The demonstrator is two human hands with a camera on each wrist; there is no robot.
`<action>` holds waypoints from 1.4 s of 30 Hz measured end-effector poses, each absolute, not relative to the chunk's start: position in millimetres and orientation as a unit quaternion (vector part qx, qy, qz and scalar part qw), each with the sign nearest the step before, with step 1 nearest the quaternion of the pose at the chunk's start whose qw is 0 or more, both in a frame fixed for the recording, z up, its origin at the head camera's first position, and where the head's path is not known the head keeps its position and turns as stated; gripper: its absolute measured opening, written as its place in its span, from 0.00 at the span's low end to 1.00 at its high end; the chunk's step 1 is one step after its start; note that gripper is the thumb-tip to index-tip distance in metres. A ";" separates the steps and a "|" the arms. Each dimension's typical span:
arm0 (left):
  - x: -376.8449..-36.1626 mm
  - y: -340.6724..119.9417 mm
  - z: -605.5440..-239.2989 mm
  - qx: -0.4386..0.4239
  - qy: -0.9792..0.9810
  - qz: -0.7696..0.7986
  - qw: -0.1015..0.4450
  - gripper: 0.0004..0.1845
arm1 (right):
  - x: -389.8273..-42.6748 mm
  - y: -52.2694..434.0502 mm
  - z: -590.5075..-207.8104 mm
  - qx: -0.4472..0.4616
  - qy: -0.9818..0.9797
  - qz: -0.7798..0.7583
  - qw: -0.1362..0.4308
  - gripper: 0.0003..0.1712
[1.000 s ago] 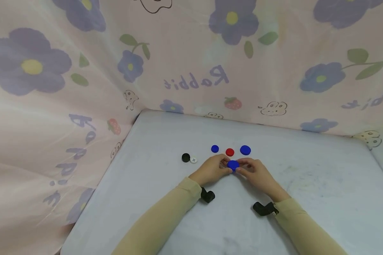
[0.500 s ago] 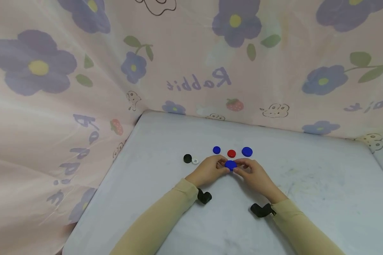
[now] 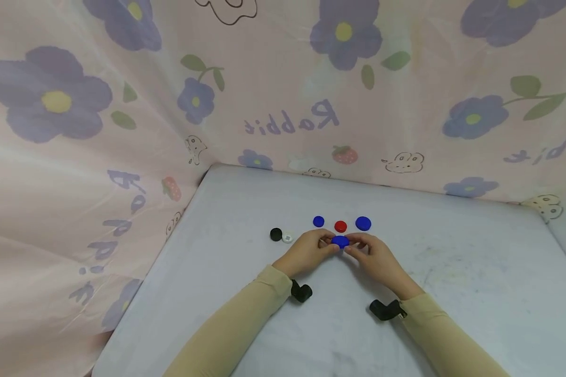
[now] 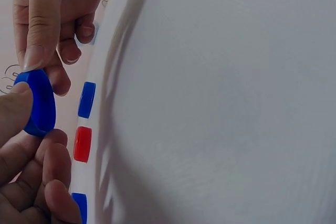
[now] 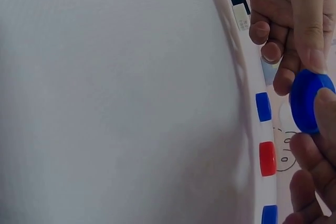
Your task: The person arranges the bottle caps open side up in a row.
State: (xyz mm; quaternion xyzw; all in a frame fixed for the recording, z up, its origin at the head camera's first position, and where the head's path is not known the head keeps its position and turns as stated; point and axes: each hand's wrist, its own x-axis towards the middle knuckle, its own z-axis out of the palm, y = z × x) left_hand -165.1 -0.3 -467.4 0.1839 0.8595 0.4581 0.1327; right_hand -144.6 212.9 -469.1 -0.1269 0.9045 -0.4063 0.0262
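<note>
A wide blue bottle cap (image 3: 340, 241) is held up above the table between my two hands. My left hand (image 3: 309, 252) pinches its left edge, and my right hand (image 3: 378, 260) pinches the right edge. In the left wrist view the cap (image 4: 45, 103) stands tilted on edge with its hollow inside showing. From the right wrist, the same cap (image 5: 303, 103) is seen between thumbs and fingers of both hands. Just beyond lie a small blue cap (image 3: 318, 221), a red cap (image 3: 340, 226) and a larger blue cap (image 3: 363, 223), in a row.
Left of the hands, a black cap (image 3: 275, 234) lies touching or close beside a white round piece (image 3: 287, 237) with a grey mark. All sit on a white table (image 3: 245, 209). A flower-patterned curtain (image 3: 283, 94) hangs along its back and left side.
Both hands have shifted slightly left with the blue cap, keeping their pinch. The cap's tilt has changed a little and it looks flatter now. The other caps stay put.
</note>
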 end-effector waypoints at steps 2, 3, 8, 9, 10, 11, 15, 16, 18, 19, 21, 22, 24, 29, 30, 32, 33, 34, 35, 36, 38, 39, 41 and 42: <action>-165.0 -0.2 -466.8 0.183 0.860 0.458 0.132 0.19 | -144.4 213.4 -468.8 -0.124 0.906 -0.404 0.025 0.19; -164.9 0.0 -466.5 0.183 0.859 0.460 0.133 0.19 | -144.3 213.6 -468.6 -0.123 0.906 -0.403 0.025 0.20; -164.4 0.1 -464.9 0.179 0.858 0.462 0.134 0.22 | -144.0 214.7 -468.4 -0.120 0.905 -0.407 0.022 0.19; -164.2 0.0 -464.5 0.179 0.858 0.462 0.134 0.23 | -144.0 214.7 -468.6 -0.118 0.905 -0.409 0.022 0.19; -164.3 -0.2 -464.3 0.179 0.858 0.462 0.134 0.23 | -143.9 214.6 -468.5 -0.117 0.904 -0.410 0.022 0.19; -164.4 -0.4 -464.1 0.179 0.858 0.462 0.133 0.23 | -144.0 214.6 -468.5 -0.115 0.903 -0.412 0.024 0.19; -164.9 -0.5 -464.0 0.177 0.858 0.464 0.131 0.21 | -144.4 215.3 -468.1 -0.109 0.902 -0.417 0.024 0.17; -165.1 -0.4 -463.9 0.177 0.859 0.464 0.129 0.21 | -144.7 215.6 -468.2 -0.108 0.902 -0.417 0.022 0.17; -165.4 -0.1 -463.9 0.177 0.859 0.464 0.124 0.20 | -145.2 216.4 -468.7 -0.108 0.903 -0.417 0.014 0.17; -165.5 -0.1 -463.7 0.177 0.860 0.464 0.122 0.20 | -145.6 216.8 -469.0 -0.109 0.902 -0.417 0.011 0.17; -165.5 0.2 -463.6 0.178 0.859 0.464 0.119 0.19 | -145.9 217.5 -469.4 -0.109 0.903 -0.416 0.006 0.17; -165.4 0.2 -463.6 0.178 0.859 0.465 0.118 0.18 | -146.0 217.8 -469.7 -0.108 0.902 -0.417 0.007 0.18; -165.0 0.3 -463.7 0.178 0.858 0.467 0.119 0.17 | -146.0 218.4 -470.1 -0.106 0.901 -0.420 0.011 0.18; -164.6 0.5 -464.2 0.176 0.856 0.471 0.121 0.15 | -145.1 218.6 -470.6 -0.100 0.896 -0.433 0.022 0.18; -164.6 0.6 -464.2 0.176 0.856 0.472 0.120 0.14 | -145.0 218.5 -470.6 -0.101 0.895 -0.433 0.021 0.18; -164.9 0.9 -464.3 0.177 0.857 0.470 0.118 0.14 | -145.0 218.1 -470.4 -0.102 0.892 -0.440 0.016 0.17; -165.0 1.0 -464.4 0.177 0.857 0.470 0.117 0.13 | -145.0 217.9 -470.2 -0.102 0.891 -0.442 0.012 0.16; -165.1 1.1 -464.6 0.177 0.858 0.468 0.116 0.13 | -145.0 217.6 -470.0 -0.103 0.890 -0.443 0.010 0.16; -165.2 1.3 -464.7 0.177 0.859 0.467 0.115 0.13 | -145.1 217.4 -469.9 -0.103 0.890 -0.445 0.007 0.16; -165.3 1.4 -464.9 0.178 0.859 0.466 0.115 0.13 | -145.1 217.3 -469.9 -0.104 0.889 -0.445 0.006 0.16; -165.1 1.8 -465.2 0.176 0.860 0.465 0.116 0.13 | -145.1 217.3 -469.8 -0.101 0.889 -0.447 0.005 0.15; -165.0 1.9 -465.4 0.176 0.859 0.466 0.116 0.13 | -145.0 217.3 -470.0 -0.101 0.888 -0.448 0.007 0.15; -164.6 2.1 -465.6 0.176 0.858 0.469 0.117 0.13 | -144.7 217.8 -470.4 -0.101 0.888 -0.449 0.009 0.16; -164.4 2.2 -465.7 0.176 0.857 0.470 0.117 0.13 | -144.6 218.0 -470.7 -0.100 0.888 -0.449 0.011 0.16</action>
